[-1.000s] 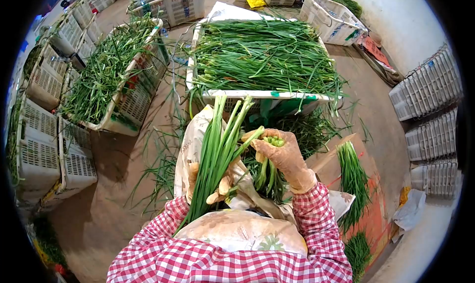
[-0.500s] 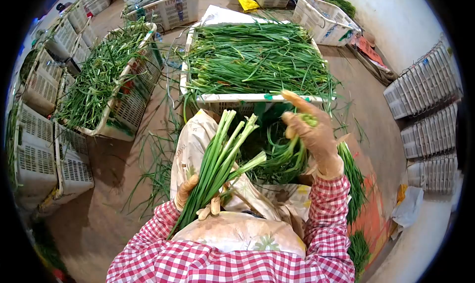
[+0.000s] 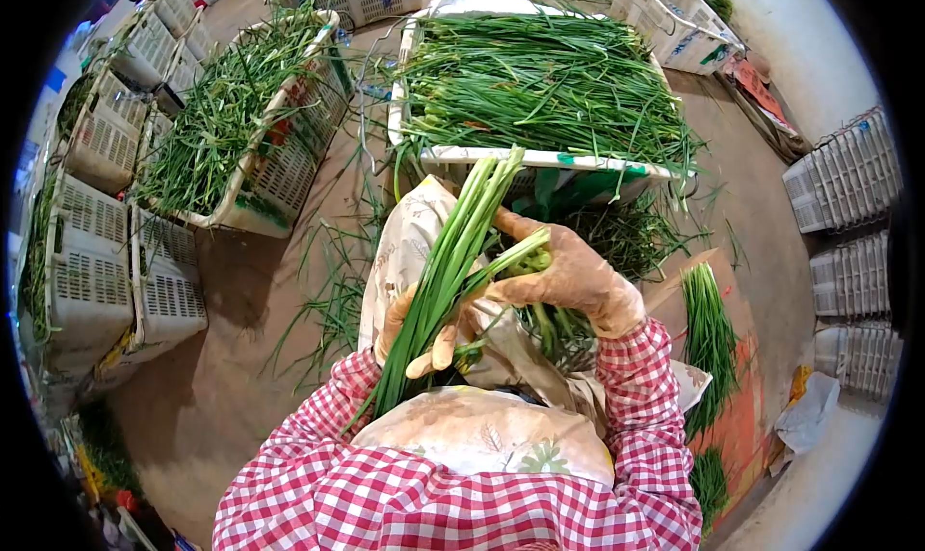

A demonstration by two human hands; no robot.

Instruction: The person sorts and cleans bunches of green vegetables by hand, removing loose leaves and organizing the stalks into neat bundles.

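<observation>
My left hand (image 3: 393,327), in a tan glove, is closed around a bunch of garlic chives (image 3: 448,248) over my lap. The pale cut ends point up and away from me, and a few stalks splay to the right. My right hand (image 3: 578,279), also gloved, is at the upper right side of the bunch, fingers behind it and thumb in front. A few loose chives are tucked in its palm, with leaves (image 3: 557,331) hanging below. How firmly the right fingers touch the bunch is partly hidden.
A white crate (image 3: 448,154) heaped with chives stands in front of me. Another crate (image 3: 279,190) of loose greens is on the left, beside more crates (image 3: 89,262). At right, a chive bundle (image 3: 708,344) lies on a board; stacked crates (image 3: 848,175) line the wall.
My right hand has moved left and down from beside the crate to the bunch, carrying its loose chives. My left hand still holds the bunch. The view has shifted slightly.
</observation>
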